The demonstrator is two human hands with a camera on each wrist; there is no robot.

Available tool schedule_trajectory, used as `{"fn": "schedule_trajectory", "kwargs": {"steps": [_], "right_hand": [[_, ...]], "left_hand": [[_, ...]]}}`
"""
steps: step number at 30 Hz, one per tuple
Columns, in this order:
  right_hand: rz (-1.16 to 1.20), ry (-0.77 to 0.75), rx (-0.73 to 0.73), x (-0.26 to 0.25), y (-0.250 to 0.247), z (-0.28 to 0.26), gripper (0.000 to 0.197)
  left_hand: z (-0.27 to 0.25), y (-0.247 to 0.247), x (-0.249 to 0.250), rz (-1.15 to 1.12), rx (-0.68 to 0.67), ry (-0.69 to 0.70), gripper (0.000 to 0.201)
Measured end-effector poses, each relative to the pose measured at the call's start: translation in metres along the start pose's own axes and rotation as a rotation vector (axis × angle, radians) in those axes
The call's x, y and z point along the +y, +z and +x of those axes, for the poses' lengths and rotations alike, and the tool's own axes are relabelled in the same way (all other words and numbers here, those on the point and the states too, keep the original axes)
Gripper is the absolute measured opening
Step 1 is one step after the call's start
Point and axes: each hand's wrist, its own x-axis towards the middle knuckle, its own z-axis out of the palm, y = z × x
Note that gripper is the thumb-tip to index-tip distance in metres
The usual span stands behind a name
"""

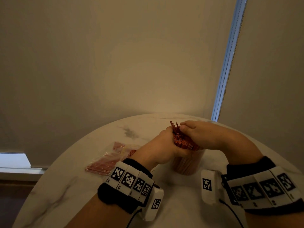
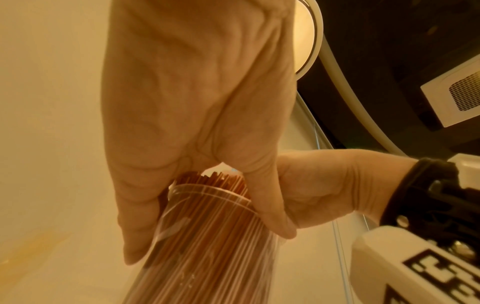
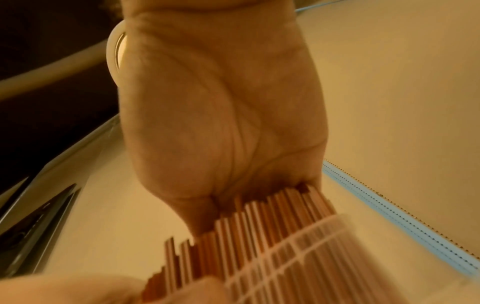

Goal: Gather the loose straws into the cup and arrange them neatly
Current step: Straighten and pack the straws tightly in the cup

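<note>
- One clear cup (image 1: pixel 185 165) is standing on the table (image 1: pixel 69 191), and it is holding one dense bundle of red straws (image 1: pixel 181 140), too many to count.
- The straws are sticking up past the rim, thin and orange-red, with their tops lying uneven.
- The left hand (image 1: pixel 158 147) is curling round the straws and the cup's rim.
- The right hand (image 1: pixel 199 134) is cupping the straw tops from the other side, fingers bent over them.
- One plastic bag (image 1: pixel 107 160) with more red straws is lying on the table, left of the left hand.
</note>
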Motion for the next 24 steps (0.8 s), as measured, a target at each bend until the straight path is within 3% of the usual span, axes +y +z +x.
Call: {"fn": "schedule_trajectory", "kwargs": {"steps": [3,7,10,12,13,16,21,23,24], "right_hand": [[0.101,-0.121,0.14,-0.001,-0.007,-0.004,0.036],[0.035,-0.202,0.091,-0.007,0.002,-0.001,0.028],[0.051,-0.187,0.344,-0.007,0.002,0.002,0.008],[0.061,-0.165,0.483,-0.005,-0.004,-0.001,0.009],[0.04,-0.134,0.452,-0.003,-0.007,-0.002,0.011],[-0.075,-0.006,0.156,-0.003,-0.012,-0.008,0.022],[-0.088,0.002,0.055,-0.007,-0.024,-0.022,0.035],[-0.139,0.014,-0.077,-0.007,-0.026,-0.025,0.036],[-0.134,0.026,-0.067,-0.007,-0.025,-0.023,0.032]], "left_hand": [[0.0,0.0,0.0,-0.007,-0.004,0.0,0.08],[-0.001,0.0,0.002,-0.019,-0.016,0.02,0.078],[-0.001,0.0,0.001,-0.013,-0.016,0.033,0.072],[-0.002,0.0,0.001,-0.01,-0.009,0.018,0.074],[-0.002,0.0,0.001,-0.01,-0.005,0.012,0.076],[-0.003,0.0,0.001,-0.013,-0.001,-0.007,0.078],[-0.002,0.0,-0.001,-0.048,-0.023,0.006,0.062],[-0.001,-0.001,-0.001,-0.055,-0.027,-0.003,0.064],[-0.001,-0.001,-0.001,-0.049,-0.029,-0.013,0.07]]}}
